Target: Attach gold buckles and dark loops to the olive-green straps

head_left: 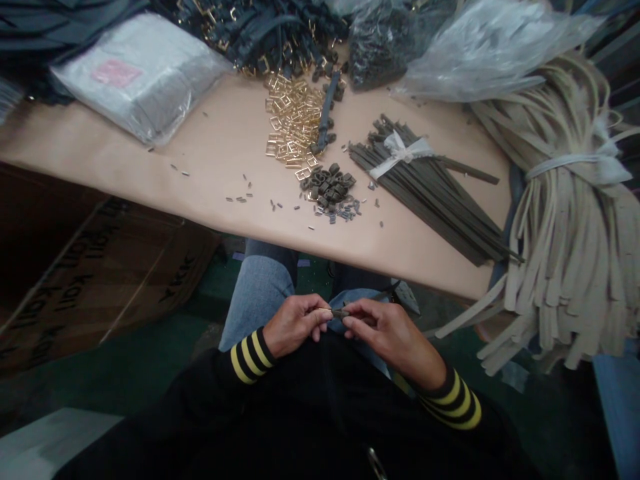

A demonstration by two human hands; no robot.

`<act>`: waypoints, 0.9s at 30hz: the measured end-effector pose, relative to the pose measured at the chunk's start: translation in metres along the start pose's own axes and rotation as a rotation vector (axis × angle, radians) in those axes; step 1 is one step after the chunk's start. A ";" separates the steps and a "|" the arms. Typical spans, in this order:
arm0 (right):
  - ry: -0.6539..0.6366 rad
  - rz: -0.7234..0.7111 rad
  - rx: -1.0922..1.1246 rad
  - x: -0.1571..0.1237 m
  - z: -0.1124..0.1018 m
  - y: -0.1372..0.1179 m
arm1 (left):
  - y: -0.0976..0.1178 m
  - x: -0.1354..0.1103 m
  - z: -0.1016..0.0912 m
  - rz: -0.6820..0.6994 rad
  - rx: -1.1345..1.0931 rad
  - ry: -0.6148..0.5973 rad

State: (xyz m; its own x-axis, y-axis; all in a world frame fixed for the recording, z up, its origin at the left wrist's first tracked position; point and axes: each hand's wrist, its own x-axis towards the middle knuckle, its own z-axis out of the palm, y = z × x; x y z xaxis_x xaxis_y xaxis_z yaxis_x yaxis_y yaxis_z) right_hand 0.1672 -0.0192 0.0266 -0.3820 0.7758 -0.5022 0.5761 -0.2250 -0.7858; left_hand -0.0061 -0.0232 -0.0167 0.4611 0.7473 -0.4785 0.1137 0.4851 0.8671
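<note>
Both my hands are held together over my lap, below the table edge. My left hand [295, 323] is closed in a pinch on one end of a thin dark strap [339, 313]. My right hand [383, 330] pinches the same strap from the other side, fingertips almost touching the left ones. On the table above lie a pile of gold buckles [293, 127], a heap of small dark loops [330, 185] and a tied bundle of dark straps [430, 190].
A tan table [220, 167] carries scattered small metal pins, a plastic-wrapped grey packet [143, 77] and clear bags [480, 47] at the back. A thick bundle of beige straps [575, 220] hangs over the right edge. A cardboard box [95, 267] stands at the left.
</note>
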 end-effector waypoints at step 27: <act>-0.014 -0.101 -0.120 0.011 0.003 -0.007 | 0.003 -0.003 0.002 0.089 0.068 -0.072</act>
State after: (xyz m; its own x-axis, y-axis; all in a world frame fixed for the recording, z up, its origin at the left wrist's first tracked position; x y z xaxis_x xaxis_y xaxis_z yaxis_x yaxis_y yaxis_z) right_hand 0.1571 -0.0108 0.0259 -0.4519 0.7824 -0.4286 0.6165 -0.0733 -0.7839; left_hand -0.0058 -0.0247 -0.0126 0.5341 0.7502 -0.3897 0.1277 0.3841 0.9144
